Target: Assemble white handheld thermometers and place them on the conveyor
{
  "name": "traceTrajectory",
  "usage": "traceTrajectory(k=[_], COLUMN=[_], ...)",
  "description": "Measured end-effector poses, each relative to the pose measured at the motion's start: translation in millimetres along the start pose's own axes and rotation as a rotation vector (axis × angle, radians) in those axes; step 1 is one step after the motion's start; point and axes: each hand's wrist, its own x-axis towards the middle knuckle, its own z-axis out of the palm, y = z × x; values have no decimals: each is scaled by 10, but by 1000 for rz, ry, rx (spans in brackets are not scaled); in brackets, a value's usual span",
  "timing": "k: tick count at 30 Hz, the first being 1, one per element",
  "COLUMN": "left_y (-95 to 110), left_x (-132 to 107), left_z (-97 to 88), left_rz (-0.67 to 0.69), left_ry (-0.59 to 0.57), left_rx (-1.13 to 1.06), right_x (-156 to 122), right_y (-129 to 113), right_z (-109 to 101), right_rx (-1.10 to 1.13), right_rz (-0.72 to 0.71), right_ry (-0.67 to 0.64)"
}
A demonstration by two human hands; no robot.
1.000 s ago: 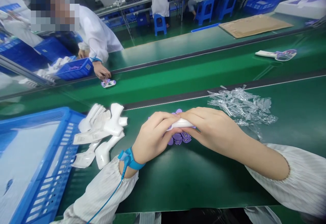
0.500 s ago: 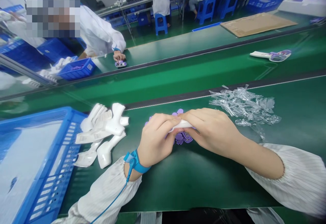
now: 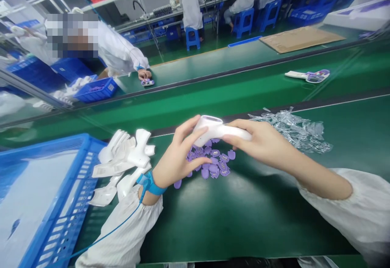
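A white plastic housing [image 3: 210,130] with a wide head and a slim handle is held up over the work surface. My right hand [image 3: 257,140] grips its handle between thumb and fingers. Beside the head is my left hand [image 3: 176,152], its thumb and fingers spread apart. One or two of its fingertips lie against the head, and a blue strap circles the wrist. Underneath lies a loose pile of small purple plastic pieces [image 3: 214,168], partly covered by my left hand. More white housing pieces [image 3: 138,150] are heaped to the left of that hand.
A blue basket [image 3: 83,150] stands at the left edge. Clear plastic pieces [image 3: 295,131] lie to the right. Beyond, a green conveyor belt [image 3: 183,107] carries a white and purple assembly [image 3: 309,76]. Across it, a co-worker's hand [image 3: 144,74] touches a similar part.
Both hands were closed together around the white housing low over the purple pieces. Now it is raised and turned, my left hand has spread, and more purple pieces show.
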Motion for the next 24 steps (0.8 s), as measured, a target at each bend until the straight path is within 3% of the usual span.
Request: traceTrajectory(k=[4,10,12,15,24], left_y=[-79,23,41,45,112], left_x=[-30,-6,9,17,-85], left_z=[-1,-46,-68,-64,47], left_rz=[136,220,238,230,158], left_ry=[35,1,-31,-28,106], left_rx=[41,-25,-41,-54,-46], right_x=[61,73,79,83,-10], right_y=[40,254,303,316,191], right_z=[-150,57,121,184,260], right_rx=[512,921,965,1007,1115], right_rz=[192,300,286,283,324], right_ry=[-326,-816,-851,-805,-726])
